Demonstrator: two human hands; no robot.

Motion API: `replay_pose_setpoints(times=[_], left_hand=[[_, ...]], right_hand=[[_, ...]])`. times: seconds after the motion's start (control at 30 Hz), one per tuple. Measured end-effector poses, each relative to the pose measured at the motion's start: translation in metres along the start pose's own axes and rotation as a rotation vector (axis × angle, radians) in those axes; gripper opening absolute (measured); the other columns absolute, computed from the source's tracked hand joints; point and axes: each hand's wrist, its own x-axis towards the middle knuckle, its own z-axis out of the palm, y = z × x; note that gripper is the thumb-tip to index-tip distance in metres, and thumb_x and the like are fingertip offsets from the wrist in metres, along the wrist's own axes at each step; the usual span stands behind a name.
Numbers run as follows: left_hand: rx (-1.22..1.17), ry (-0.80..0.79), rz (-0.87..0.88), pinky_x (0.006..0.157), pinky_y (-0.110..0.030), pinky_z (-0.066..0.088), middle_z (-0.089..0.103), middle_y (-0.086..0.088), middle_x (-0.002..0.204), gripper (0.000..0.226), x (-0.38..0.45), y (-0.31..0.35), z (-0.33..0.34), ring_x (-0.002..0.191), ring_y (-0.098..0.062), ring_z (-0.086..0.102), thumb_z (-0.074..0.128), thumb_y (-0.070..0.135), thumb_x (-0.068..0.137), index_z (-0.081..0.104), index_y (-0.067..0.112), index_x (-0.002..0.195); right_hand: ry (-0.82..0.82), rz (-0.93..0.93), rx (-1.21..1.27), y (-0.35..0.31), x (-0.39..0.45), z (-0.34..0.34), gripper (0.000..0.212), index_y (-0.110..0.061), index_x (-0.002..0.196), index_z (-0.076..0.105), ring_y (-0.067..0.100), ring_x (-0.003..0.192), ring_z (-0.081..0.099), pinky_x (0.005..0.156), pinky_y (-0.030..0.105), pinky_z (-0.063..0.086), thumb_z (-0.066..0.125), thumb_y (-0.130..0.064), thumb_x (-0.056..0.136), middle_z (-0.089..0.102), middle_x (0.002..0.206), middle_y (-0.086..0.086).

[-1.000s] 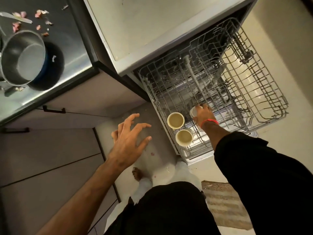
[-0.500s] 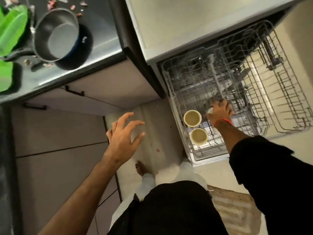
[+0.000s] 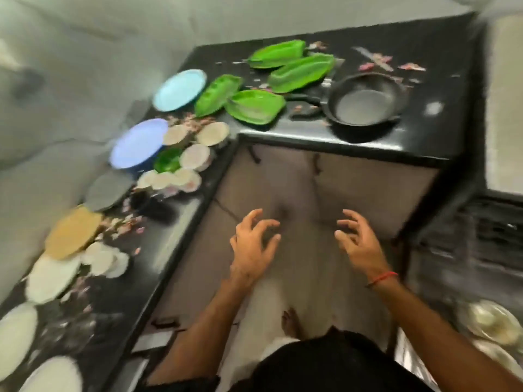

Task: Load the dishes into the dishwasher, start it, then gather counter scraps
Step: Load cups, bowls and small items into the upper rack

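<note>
My left hand (image 3: pixel 253 247) and my right hand (image 3: pixel 360 244) hover empty in front of the cabinet doors, fingers spread and loosely bent. The black L-shaped counter (image 3: pixel 175 250) carries many dishes: several green leaf-shaped plates (image 3: pixel 254 106), a light blue plate (image 3: pixel 179 90), a purple-blue plate (image 3: pixel 138 142), small cream bowls (image 3: pixel 195 157), a yellow plate (image 3: pixel 72 232) and white plates (image 3: pixel 52 275). A black pan (image 3: pixel 365 103) sits at the counter's corner. Pink scraps (image 3: pixel 379 62) lie scattered on the counter. The dishwasher rack (image 3: pixel 495 233) shows at the right edge, with cups (image 3: pixel 492 321) in it. The view is blurred.
Beige cabinet doors (image 3: pixel 283 193) with dark handles face me under the counter. My bare foot (image 3: pixel 290 321) stands on the pale floor between counter and dishwasher. A grey wall rises behind the counter at left.
My right hand has let go of the cup and left the dishwasher rack. My view has swung left from the rack to the counter. Both hands now hang empty in front of me.
</note>
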Motion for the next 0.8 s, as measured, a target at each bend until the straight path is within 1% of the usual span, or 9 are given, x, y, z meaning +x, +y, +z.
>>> replay_pose_setpoints(times=[0.07, 0.13, 0.23, 0.3, 0.37, 0.43, 0.53, 0.63, 0.8], left_hand=[[0.017, 0.108, -0.140, 0.102, -0.056, 0.038, 0.036, 0.009, 0.151, 0.033, -0.014, -0.047, -0.029, 0.133, -0.023, 0.040, 0.068, 0.042, 0.089, 0.063, 0.043, 0.121], [0.056, 0.258, -0.288, 0.105, -0.059, 0.035, 0.034, 0.003, 0.154, 0.039, -0.032, -0.096, -0.061, 0.137, -0.029, 0.036, 0.065, 0.043, 0.087, 0.061, 0.040, 0.125], [0.139, 0.452, -0.499, 0.107, -0.062, 0.031, 0.027, -0.005, 0.158, 0.048, -0.058, -0.162, -0.100, 0.139, -0.035, 0.028, 0.067, 0.041, 0.087, 0.058, 0.032, 0.134], [0.164, 0.493, -0.648, 0.109, -0.063, 0.031, 0.021, -0.007, 0.159, 0.055, -0.073, -0.200, -0.119, 0.140, -0.037, 0.024, 0.069, 0.042, 0.087, 0.053, 0.031, 0.138], [0.139, 0.501, -0.749, 0.111, -0.063, 0.029, 0.018, -0.007, 0.159, 0.057, -0.080, -0.232, -0.132, 0.140, -0.040, 0.021, 0.068, 0.043, 0.088, 0.048, 0.031, 0.140], [0.085, 0.517, -0.826, 0.112, -0.062, 0.027, 0.018, -0.010, 0.158, 0.057, -0.081, -0.260, -0.141, 0.140, -0.042, 0.023, 0.069, 0.043, 0.088, 0.048, 0.031, 0.140], [0.022, 0.521, -0.893, 0.113, -0.059, 0.028, 0.019, -0.012, 0.157, 0.056, -0.077, -0.293, -0.148, 0.139, -0.041, 0.025, 0.070, 0.042, 0.089, 0.049, 0.030, 0.139], [-0.053, 0.514, -0.903, 0.113, -0.058, 0.031, 0.023, -0.014, 0.157, 0.052, -0.071, -0.316, -0.149, 0.139, -0.041, 0.026, 0.072, 0.040, 0.088, 0.053, 0.027, 0.135], [-0.130, 0.650, -0.781, 0.106, -0.060, 0.040, 0.048, -0.012, 0.143, 0.032, -0.065, -0.334, -0.144, 0.131, -0.036, 0.042, 0.070, 0.033, 0.091, 0.062, 0.014, 0.115]], right_hand=[[-0.201, -0.014, 0.013, -0.026, 0.006, 0.050, 0.047, -0.031, 0.130, 0.048, 0.018, 0.089, 0.061, 0.081, 0.038, 0.052, 0.060, -0.003, 0.094, 0.059, 0.123, 0.002], [-0.340, -0.014, 0.031, -0.048, 0.011, 0.103, 0.044, -0.025, 0.131, 0.048, 0.021, 0.091, 0.062, 0.079, 0.033, 0.053, 0.057, 0.000, 0.094, 0.059, 0.126, 0.004], [-0.482, -0.017, 0.030, -0.074, 0.014, 0.171, 0.041, -0.021, 0.130, 0.049, 0.023, 0.092, 0.063, 0.070, 0.021, 0.054, 0.055, 0.001, 0.095, 0.061, 0.123, 0.008], [-0.566, -0.024, -0.002, -0.083, 0.013, 0.212, 0.041, -0.020, 0.130, 0.049, 0.021, 0.092, 0.063, 0.069, 0.020, 0.054, 0.055, 0.001, 0.095, 0.061, 0.123, 0.008], [-0.622, -0.028, -0.033, -0.089, 0.011, 0.243, 0.040, -0.020, 0.130, 0.049, 0.021, 0.093, 0.064, 0.072, 0.024, 0.054, 0.055, -0.001, 0.096, 0.061, 0.123, 0.009], [-0.664, -0.038, -0.089, -0.092, 0.009, 0.270, 0.040, -0.025, 0.130, 0.050, 0.026, 0.096, 0.066, 0.079, 0.034, 0.055, 0.056, -0.005, 0.096, 0.062, 0.122, 0.006], [-0.704, -0.045, -0.169, -0.091, 0.008, 0.298, 0.040, -0.030, 0.131, 0.051, 0.024, 0.097, 0.068, 0.083, 0.041, 0.056, 0.059, -0.012, 0.096, 0.066, 0.117, -0.003], [-0.722, -0.036, -0.195, -0.094, 0.004, 0.314, 0.038, -0.026, 0.130, 0.053, 0.026, 0.094, 0.068, 0.083, 0.045, 0.056, 0.059, -0.012, 0.096, 0.067, 0.112, -0.001], [-0.721, -0.013, -0.224, -0.098, -0.001, 0.322, 0.035, -0.027, 0.128, 0.053, 0.026, 0.094, 0.068, 0.084, 0.047, 0.056, 0.058, -0.012, 0.096, 0.068, 0.109, 0.003]])
